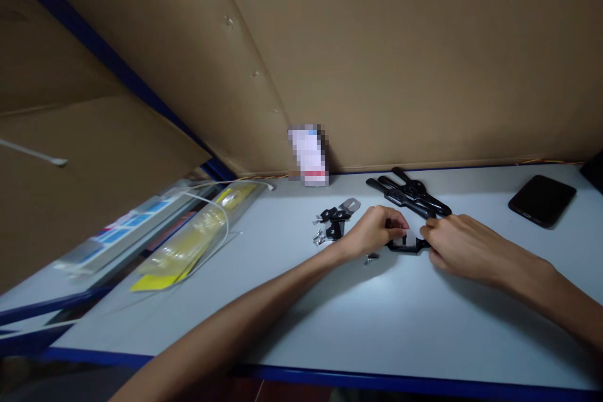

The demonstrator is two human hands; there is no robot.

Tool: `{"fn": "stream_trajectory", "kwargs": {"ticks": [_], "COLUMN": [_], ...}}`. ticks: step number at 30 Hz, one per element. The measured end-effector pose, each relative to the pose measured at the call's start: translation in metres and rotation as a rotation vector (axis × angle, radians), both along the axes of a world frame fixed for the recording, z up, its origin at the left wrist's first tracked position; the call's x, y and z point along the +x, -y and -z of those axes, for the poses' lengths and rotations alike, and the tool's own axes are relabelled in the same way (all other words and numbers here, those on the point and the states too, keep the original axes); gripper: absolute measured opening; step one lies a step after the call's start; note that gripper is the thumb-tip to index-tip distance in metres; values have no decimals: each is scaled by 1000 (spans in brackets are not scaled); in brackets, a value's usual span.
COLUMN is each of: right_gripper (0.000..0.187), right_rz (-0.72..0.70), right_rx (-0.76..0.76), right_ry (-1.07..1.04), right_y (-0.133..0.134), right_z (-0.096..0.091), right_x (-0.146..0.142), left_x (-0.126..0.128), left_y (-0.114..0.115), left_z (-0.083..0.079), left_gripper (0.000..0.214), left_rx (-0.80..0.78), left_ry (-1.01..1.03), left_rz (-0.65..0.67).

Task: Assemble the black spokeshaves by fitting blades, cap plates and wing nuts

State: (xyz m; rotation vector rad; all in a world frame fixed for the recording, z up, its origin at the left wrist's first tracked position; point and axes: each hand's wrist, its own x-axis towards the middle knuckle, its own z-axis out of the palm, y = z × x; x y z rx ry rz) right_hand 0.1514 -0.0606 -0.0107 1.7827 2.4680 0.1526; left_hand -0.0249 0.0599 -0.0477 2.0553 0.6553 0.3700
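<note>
Over the right part of the table, my right hand [464, 246] is closed around one handle of a black spokeshave body [405, 250]. My left hand [372, 230] is closed at the body's other end, thumb and finger curled by its central opening; whether it also pinches a small part there I cannot tell. Behind my hands lie several more black spokeshave bodies [409, 191] in a pile. To the left are loose black metal plates [335, 229], a grey slotted blade [350, 205] and small thumbscrews [319, 237]. Another small screw [371, 259] sits just below my left hand.
A black phone [543, 201] lies at the right. A blurred-out upright card [308, 156] leans against the brown back panel [400, 63]. Plastic-wrapped yellow material [188, 245], a white cable [228, 226] and a packaged long item [127, 232] occupy the left. A blue edge [377, 380] borders the tabletop.
</note>
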Motion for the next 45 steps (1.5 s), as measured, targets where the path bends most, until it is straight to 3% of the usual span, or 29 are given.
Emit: {"fn": "stream_trajectory", "kwargs": {"ticks": [8,22,27,30,37,45], "right_gripper": [24,22,22,21,22,29], "right_rz": [-60,-14,-18,-28,45,56], "right_rx": [14,-33,-4,6,141,318], "right_ry": [3,3,1,-7,29,-28], "right_y": [3,2,1,2,-1,-2], "right_z": [0,-2,1,1,-11,-4], "right_x": [-2,-4,-3,-2,0,2], "left_x": [-4,-2,-2,-5,-41,-95], "left_y": [3,4,9,11,-27,-44], "left_z": [0,2,4,-6,-46,-46], "left_gripper": [10,11,12,13,25,21], "left_rx": [43,58,131,214,501,609], "left_ry": [-10,-18,-28,-30,18,-75], "left_rz": [-15,-27,-21,-28,-266,-210]}}
